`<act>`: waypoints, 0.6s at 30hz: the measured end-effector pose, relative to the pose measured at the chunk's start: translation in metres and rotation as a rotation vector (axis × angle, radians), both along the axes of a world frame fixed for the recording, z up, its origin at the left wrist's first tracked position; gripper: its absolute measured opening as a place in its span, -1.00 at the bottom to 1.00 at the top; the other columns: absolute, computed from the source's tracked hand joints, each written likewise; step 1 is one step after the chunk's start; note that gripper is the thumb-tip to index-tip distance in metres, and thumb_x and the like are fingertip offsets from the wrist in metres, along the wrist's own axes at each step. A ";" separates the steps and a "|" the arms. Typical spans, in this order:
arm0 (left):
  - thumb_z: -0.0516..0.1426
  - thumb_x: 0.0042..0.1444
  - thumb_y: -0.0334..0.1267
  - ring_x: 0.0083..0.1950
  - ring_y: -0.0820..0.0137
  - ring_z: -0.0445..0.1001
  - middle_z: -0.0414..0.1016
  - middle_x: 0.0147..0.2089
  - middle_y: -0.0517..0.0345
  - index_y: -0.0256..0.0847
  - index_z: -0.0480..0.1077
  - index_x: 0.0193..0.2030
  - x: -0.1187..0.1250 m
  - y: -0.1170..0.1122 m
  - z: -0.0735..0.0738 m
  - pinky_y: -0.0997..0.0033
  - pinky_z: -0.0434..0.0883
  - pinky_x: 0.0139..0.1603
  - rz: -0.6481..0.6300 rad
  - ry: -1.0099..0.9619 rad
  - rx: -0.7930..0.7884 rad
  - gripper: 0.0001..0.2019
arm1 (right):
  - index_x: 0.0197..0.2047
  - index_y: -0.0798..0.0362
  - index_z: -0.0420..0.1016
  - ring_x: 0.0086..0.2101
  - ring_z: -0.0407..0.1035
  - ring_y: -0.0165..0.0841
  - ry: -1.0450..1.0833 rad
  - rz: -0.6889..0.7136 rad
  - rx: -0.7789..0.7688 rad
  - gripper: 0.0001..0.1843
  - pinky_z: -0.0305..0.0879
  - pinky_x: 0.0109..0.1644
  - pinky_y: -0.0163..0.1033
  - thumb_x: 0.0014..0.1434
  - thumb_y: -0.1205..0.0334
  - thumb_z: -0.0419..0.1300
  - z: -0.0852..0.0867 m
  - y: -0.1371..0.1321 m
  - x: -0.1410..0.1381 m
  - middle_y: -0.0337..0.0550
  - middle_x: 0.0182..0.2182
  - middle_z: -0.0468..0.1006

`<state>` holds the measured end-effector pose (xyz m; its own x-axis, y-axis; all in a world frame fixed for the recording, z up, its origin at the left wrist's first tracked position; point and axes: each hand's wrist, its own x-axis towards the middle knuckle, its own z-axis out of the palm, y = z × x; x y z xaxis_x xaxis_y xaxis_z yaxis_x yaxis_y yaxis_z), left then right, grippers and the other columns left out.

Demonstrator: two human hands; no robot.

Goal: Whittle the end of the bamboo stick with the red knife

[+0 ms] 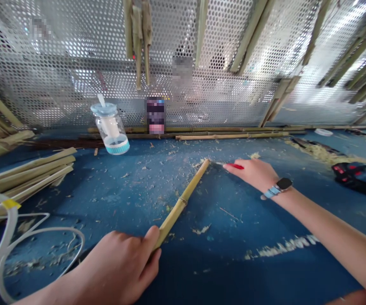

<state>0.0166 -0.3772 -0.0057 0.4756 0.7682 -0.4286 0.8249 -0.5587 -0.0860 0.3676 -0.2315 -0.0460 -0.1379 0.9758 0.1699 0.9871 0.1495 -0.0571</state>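
Note:
My left hand (128,260) is closed around the near end of a bamboo stick (184,199) that lies slanted on the blue table (233,254), its far end pointing up and right. My right hand (254,173), with a watch on a light-blue band at the wrist, grips a red-handled tool (234,166). The tool's thin metal tip meets the stick's far end. Bamboo shavings lie scattered around that end.
A clear bottle with a blue base (111,129) leans at the back left. Bamboo strips (26,169) pile at the left, more sticks (227,135) lie along the perforated metal wall. White cable (7,237) loops at the near left. A red-black tool (361,176) sits far right.

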 end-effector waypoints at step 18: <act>-0.13 0.47 -0.30 -0.32 0.00 0.75 0.73 -0.32 0.05 -0.28 0.44 0.23 0.007 -0.002 0.003 -0.01 0.69 -0.27 0.027 0.024 -0.061 -0.60 | -0.53 -0.04 0.27 -0.62 0.12 -0.37 -0.012 -0.018 -0.005 -0.09 -0.12 -0.49 -0.23 0.22 -0.68 -0.34 -0.001 0.005 -0.003 -0.17 -0.66 0.32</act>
